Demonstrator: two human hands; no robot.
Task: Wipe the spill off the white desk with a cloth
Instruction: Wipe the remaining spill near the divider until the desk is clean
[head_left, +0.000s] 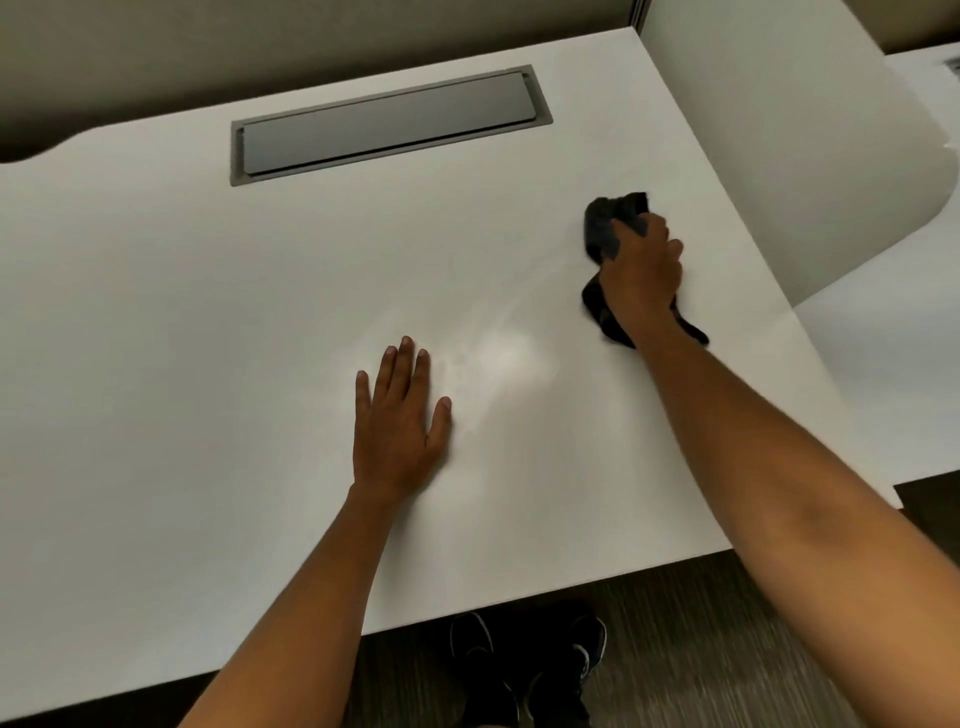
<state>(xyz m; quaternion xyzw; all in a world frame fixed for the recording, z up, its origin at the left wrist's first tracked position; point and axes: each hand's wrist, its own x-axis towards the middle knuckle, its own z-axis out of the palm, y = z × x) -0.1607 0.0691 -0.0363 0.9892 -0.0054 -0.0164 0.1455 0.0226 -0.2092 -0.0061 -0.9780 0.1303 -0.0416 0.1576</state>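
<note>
The white desk (208, 338) fills most of the view. My right hand (644, 270) presses a dark crumpled cloth (605, 228) onto the desk's right side, the cloth sticking out beyond my fingers and below my wrist. My left hand (397, 421) lies flat on the desk near the middle, fingers spread, holding nothing. Between the two hands a faint shiny smear (498, 353) runs diagonally across the surface toward the cloth.
A grey rectangular cable hatch (387, 124) is set into the desk at the back. A white partition panel (779, 130) stands at the right edge, with another white surface (883, 374) beyond. My dark shoes (524, 670) stand on carpet below the front edge.
</note>
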